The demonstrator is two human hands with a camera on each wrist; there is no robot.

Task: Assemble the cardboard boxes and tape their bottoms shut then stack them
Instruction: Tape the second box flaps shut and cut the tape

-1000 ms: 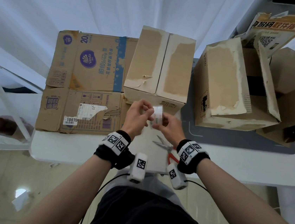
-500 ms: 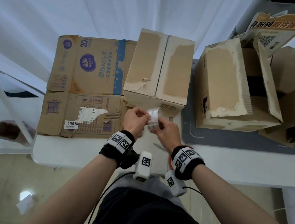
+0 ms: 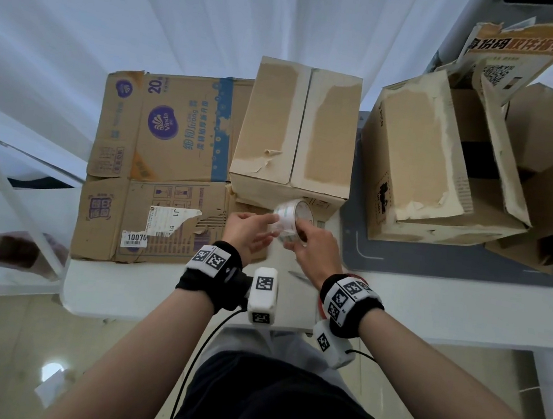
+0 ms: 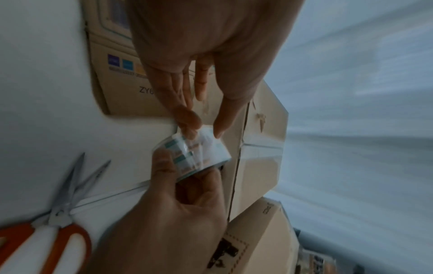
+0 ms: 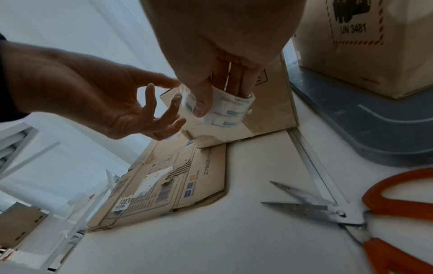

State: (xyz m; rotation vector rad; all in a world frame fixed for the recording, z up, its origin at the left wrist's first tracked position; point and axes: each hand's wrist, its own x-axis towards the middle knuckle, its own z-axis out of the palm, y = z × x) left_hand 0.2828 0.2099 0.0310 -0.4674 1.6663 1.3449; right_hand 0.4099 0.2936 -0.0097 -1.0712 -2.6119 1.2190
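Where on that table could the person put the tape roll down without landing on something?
Bare white tabletop runs along the near edge, right of the right hand and in front of the grey mat. A smaller patch lies between the flattened carton and the scissors. Behind, the cardboard boxes crowd the table.

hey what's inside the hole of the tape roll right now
Fingers of the right hand reach through the core of the tape roll, with the thumb pressed on its outer face. The fingertips inside are hidden by the roll. The left hand pinches at the roll's edge.
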